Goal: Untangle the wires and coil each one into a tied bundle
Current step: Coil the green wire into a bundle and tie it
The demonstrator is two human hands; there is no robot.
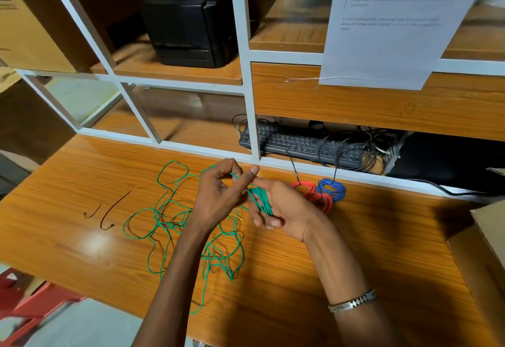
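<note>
green wire (175, 221): loose tangle on desk (300, 278) | right hand (276, 207) grips coiled part | left hand (218, 196) pinches strand | coil partly hidden by fingers

I'm at a wood-grain tabletop (82, 237), glare patch on its left side. White metal shelf frame (247, 73) with wooden shelves behind it. Black box-shaped device (191, 24) on the left shelf. Black keyboard (300, 144) in the low slot, dark cables beside it. Printed paper sheet (396, 18) hanging top right. Cardboard box (486, 237) at right edge, red plastic chair (24, 308) lower left.
</note>
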